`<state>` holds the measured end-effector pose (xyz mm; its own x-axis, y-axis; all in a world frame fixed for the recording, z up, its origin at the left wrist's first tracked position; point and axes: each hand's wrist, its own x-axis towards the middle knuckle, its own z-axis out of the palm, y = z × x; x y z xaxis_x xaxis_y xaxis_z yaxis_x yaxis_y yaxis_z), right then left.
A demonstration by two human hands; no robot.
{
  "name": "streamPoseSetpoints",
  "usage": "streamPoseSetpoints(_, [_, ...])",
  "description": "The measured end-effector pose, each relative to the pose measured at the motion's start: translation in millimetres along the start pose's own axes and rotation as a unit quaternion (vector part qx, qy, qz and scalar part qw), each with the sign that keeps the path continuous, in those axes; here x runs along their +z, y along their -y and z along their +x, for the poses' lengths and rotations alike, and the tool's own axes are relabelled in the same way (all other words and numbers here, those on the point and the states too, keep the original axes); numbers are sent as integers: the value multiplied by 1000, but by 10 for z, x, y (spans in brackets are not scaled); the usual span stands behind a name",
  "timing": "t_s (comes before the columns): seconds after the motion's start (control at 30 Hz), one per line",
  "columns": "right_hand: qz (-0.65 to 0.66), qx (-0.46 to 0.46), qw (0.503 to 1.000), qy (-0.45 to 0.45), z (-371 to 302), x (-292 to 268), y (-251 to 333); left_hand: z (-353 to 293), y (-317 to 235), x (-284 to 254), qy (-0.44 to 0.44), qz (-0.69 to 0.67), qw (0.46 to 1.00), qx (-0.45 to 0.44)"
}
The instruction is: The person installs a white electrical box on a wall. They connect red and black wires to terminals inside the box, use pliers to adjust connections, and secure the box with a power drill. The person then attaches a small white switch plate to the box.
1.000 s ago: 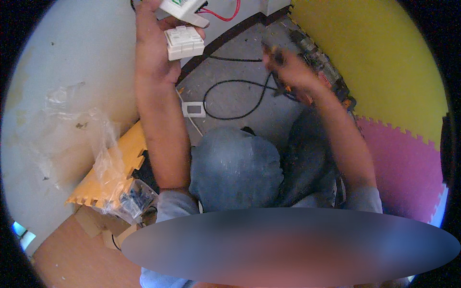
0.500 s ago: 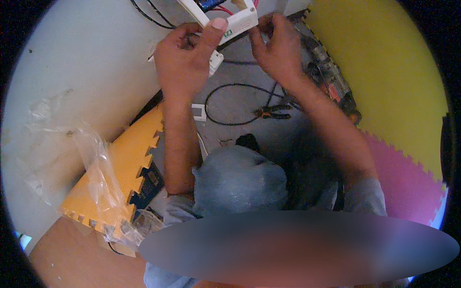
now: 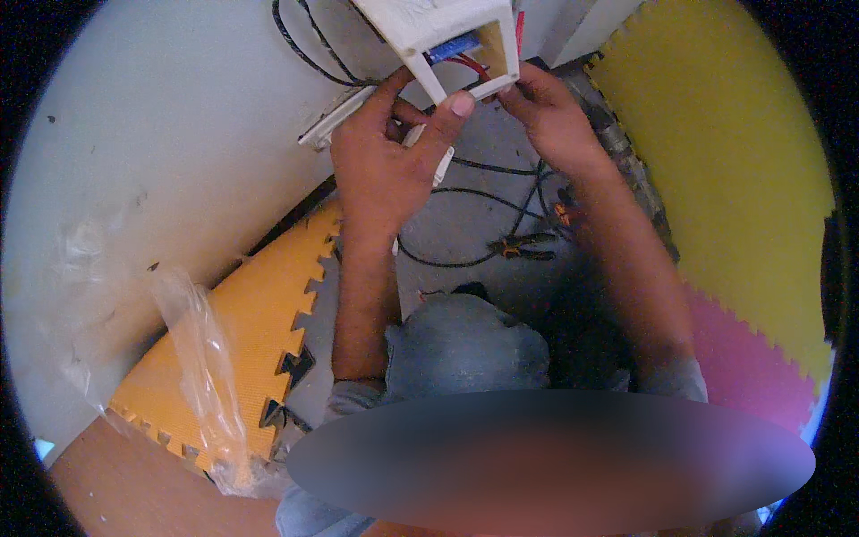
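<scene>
A white electrical box (image 3: 488, 80) with an open front stands at the top of the view against the wall. Inside it are a blue part (image 3: 454, 48) and red wires (image 3: 472, 64). My left hand (image 3: 380, 166) is closed on its lower left edge, thumb laid on the rim and the other fingers curled behind. Below that thumb, partly covered by the palm, a small white plastic piece (image 3: 443, 167) shows. At the lower right corner my right hand (image 3: 559, 125) pinches the box, its fingertips partly hidden behind the rim.
Black-and-orange pliers (image 3: 523, 246) lie on the grey floor beside a looped black cable (image 3: 429, 261). A white strip (image 3: 335, 116) and dark cables (image 3: 309, 58) are by the left wall. Orange (image 3: 259, 331), yellow (image 3: 734, 170) and pink (image 3: 743, 349) foam mats and clear plastic film (image 3: 201, 358) surround me.
The box and both hands sit lower and further right in the view, with more of the box's inside showing. Both hands stay at its lower edge.
</scene>
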<state>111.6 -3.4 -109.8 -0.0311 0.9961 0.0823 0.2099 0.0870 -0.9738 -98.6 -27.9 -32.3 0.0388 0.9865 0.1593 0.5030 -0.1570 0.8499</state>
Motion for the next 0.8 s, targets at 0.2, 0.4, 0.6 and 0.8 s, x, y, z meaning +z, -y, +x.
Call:
streamPoseSetpoints(0.2, [295, 43, 948, 114, 34, -25, -59, 52, 71, -7, 16, -16, 999, -29])
streamPoseSetpoints(0.4, [510, 45, 849, 132, 13, 55, -36, 54, 121, -32, 39, 19, 999, 15])
streamPoseSetpoints(0.6, [512, 35, 850, 120, 7, 130, -57, 71, 178, 18, 32, -97, 995, 17])
streamPoseSetpoints(0.8, [268, 97, 958, 34, -136, 95, 206, 53, 203, -33, 41, 6, 999, 7])
